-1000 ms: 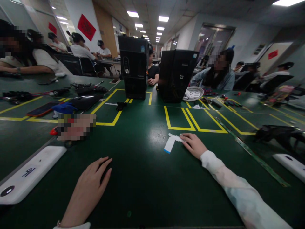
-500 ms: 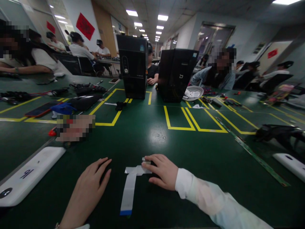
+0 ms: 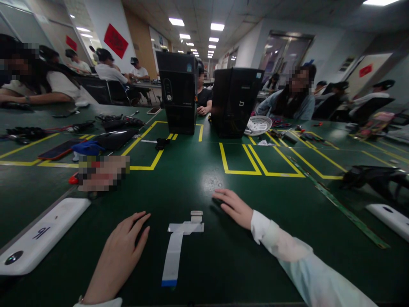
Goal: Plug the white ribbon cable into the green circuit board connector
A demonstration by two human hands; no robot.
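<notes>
A white flat ribbon cable (image 3: 172, 258) lies on the green table (image 3: 249, 273) in front of me. Its near end is blue, and a small connector (image 3: 197, 214) sits at the far end, beyond a crosswise strip. My left hand (image 3: 123, 245) rests on the table to the left of the cable, fingers loosely stretched and holding nothing. To the right of the connector and farther off, my right hand (image 3: 233, 207) hovers over or lightly meets the table; I cannot tell which. Its fingers are extended with nothing in them.
Two black computer towers (image 3: 177, 94) (image 3: 236, 102) stand ahead. White panels (image 3: 41, 238) lie at left and right. A green circuit strip (image 3: 345, 213) runs along the right. Yellow tape (image 3: 243, 172) marks areas. A white basket (image 3: 258, 124) and co-workers (image 3: 290, 98) are farther back.
My right hand has let go of the connector end of the ribbon cable and moved away to the right and forward. My left hand and the cable stay in place.
</notes>
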